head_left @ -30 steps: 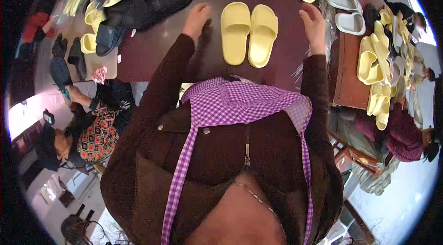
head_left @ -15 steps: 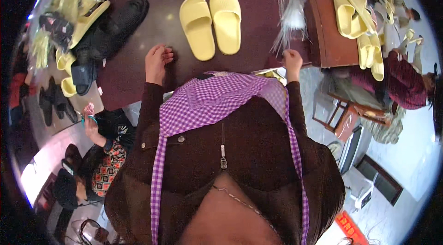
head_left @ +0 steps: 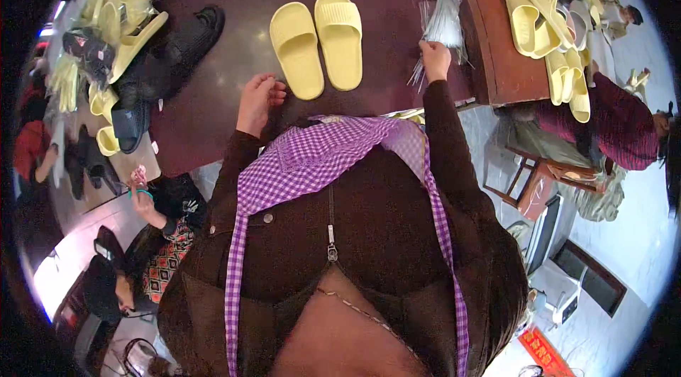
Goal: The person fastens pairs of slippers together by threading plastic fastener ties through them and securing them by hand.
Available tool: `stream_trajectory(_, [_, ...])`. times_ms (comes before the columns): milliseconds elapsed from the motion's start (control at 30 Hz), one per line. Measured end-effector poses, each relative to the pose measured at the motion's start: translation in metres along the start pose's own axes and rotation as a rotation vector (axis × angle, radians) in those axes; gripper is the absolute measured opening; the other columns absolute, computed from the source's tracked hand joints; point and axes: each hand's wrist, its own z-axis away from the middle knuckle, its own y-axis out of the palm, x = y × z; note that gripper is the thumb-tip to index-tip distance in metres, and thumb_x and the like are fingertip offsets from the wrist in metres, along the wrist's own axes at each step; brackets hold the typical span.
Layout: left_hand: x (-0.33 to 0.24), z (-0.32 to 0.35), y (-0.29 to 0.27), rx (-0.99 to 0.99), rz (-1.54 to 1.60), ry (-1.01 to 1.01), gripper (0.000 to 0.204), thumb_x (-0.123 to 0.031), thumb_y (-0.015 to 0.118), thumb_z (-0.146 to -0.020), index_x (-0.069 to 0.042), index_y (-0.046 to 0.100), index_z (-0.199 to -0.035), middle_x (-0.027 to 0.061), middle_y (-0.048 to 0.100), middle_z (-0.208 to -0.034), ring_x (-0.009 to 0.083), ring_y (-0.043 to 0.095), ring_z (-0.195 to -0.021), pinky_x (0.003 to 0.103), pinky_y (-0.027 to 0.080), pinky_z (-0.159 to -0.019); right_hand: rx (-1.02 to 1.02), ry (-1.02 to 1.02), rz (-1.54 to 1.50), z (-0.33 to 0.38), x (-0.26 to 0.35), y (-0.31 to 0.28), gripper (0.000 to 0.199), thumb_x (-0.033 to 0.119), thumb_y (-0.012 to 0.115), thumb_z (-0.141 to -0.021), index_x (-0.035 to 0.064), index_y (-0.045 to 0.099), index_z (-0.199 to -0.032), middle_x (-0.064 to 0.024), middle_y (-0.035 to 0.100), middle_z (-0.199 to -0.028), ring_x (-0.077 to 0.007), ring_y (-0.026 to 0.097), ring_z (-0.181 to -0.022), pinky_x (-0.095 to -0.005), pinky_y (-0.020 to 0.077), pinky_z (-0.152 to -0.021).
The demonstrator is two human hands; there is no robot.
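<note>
Right hand (head_left: 435, 59) at white strand bundle (head_left: 445, 24); lettered red strip (head_left: 543, 353) lower right.

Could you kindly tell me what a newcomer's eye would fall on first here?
Probably the pair of yellow slide sandals side by side on the dark red table, near the left hand. Then the purple gingham apron, at centre, and the bundle of thin whitish strands at the right hand.

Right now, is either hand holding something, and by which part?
Left hand holds nothing visible. Right hand is at the lower ends of thin whitish plastic strands; whether held, unclear.
</note>
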Motion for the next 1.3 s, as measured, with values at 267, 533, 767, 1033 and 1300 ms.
stream_trajectory(267, [0.014,-0.007,-0.010,0.015,0.047,0.013,0.024,-0.014,0.048,-0.088,0.000,0.049,-0.107,0.0094,0.061,-0.082,0.0145,0.058,-0.065,0.026,0.048,-0.057,0.000,0.037,0.326,-0.022,0.001,0.016,0.039,0.034,0.059,-0.071,-0.0039,0.065,-0.076,-0.0259,0.061,-0.078,-0.0416,0.060,-0.077,-0.0443,0.0473,-0.072])
stream_trajectory(533, [0.011,-0.010,-0.005,0.016,0.046,-0.026,0.024,-0.013,0.048,-0.087,0.000,0.049,-0.108,0.0089,0.061,-0.082,0.0144,0.058,-0.064,0.025,0.048,-0.058,0.032,-0.046,0.230,0.001,0.000,0.003,0.035,0.028,0.057,-0.072,-0.0064,0.063,-0.070,-0.0230,0.059,-0.064,-0.0319,0.062,-0.065,-0.0399,0.0482,-0.062])
stream_trajectory(767, [0.004,-0.010,0.004,0.062,0.020,-0.046,0.024,-0.015,0.047,-0.089,0.001,0.050,-0.108,0.0088,0.060,-0.084,0.0156,0.058,-0.069,0.027,0.047,-0.063,0.392,0.396,-0.525,0.071,0.024,-0.010,0.017,0.016,0.058,-0.076,0.0007,0.060,-0.069,-0.0031,0.053,-0.054,-0.0093,0.049,-0.046,-0.0254,0.0393,-0.042])
stream_trajectory(1033, [0.005,-0.005,0.022,0.154,-0.048,-0.058,0.025,-0.016,0.049,-0.087,0.001,0.052,-0.106,0.0074,0.061,-0.082,0.0127,0.058,-0.065,0.024,0.047,-0.058,0.209,0.308,-0.496,0.055,0.026,-0.009,0.016,0.016,0.059,-0.077,0.0002,0.061,-0.073,-0.0014,0.053,-0.056,-0.0093,0.047,-0.041,-0.0237,0.0379,-0.040])
stream_trajectory(1300, [0.004,0.004,0.023,0.155,-0.029,-0.043,0.023,-0.015,0.049,-0.087,0.001,0.053,-0.103,0.0077,0.061,-0.081,0.0124,0.057,-0.065,0.023,0.046,-0.058,0.084,0.057,0.148,-0.020,0.002,0.022,0.035,0.030,0.062,-0.073,-0.0044,0.062,-0.065,-0.0143,0.061,-0.058,-0.0228,0.060,-0.051,-0.0344,0.0462,-0.051])
